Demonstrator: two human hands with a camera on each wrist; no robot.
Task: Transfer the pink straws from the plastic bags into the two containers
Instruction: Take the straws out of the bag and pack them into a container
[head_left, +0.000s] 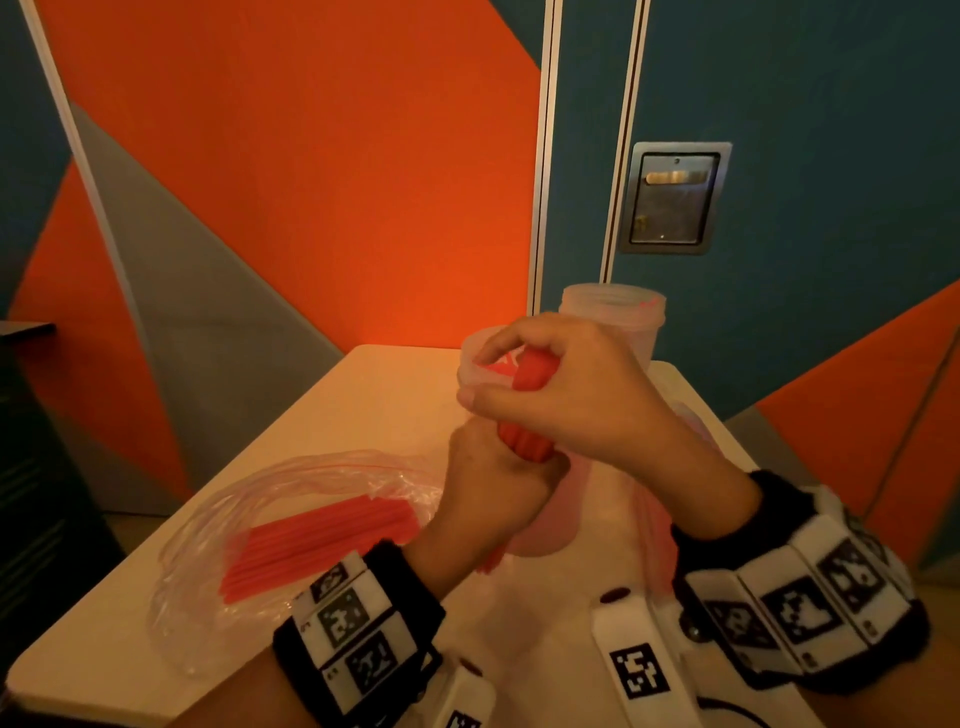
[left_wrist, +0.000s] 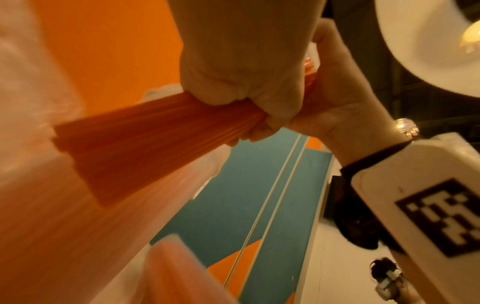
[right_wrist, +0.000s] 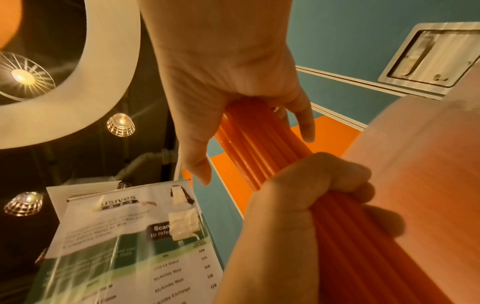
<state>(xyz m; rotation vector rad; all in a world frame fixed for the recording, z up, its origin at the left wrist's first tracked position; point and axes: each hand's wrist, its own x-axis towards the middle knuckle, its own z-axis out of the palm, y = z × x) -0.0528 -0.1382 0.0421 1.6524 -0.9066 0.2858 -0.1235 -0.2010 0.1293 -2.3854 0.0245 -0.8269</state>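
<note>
Both hands hold one bundle of pink straws (head_left: 524, 441) (left_wrist: 145, 139) (right_wrist: 259, 148) over the table. My left hand (head_left: 493, 493) (left_wrist: 233, 78) (right_wrist: 298, 195) grips its lower part in a fist, and short ends stick out below. My right hand (head_left: 566, 400) (left_wrist: 337, 107) (right_wrist: 228, 82) curls round the upper end, right at the rim of the near translucent container (head_left: 470, 358) (right_wrist: 415, 164). A second translucent container (head_left: 613, 317) stands behind it. A clear plastic bag (head_left: 208, 545) lies to the left with more straws (head_left: 322, 535) inside.
The pale table (head_left: 363, 395) ends close behind the containers, against an orange and blue wall with a metal plate (head_left: 672, 197). More clear plastic with pink straws (head_left: 652, 519) lies under my right forearm. The table's left edge runs just past the bag.
</note>
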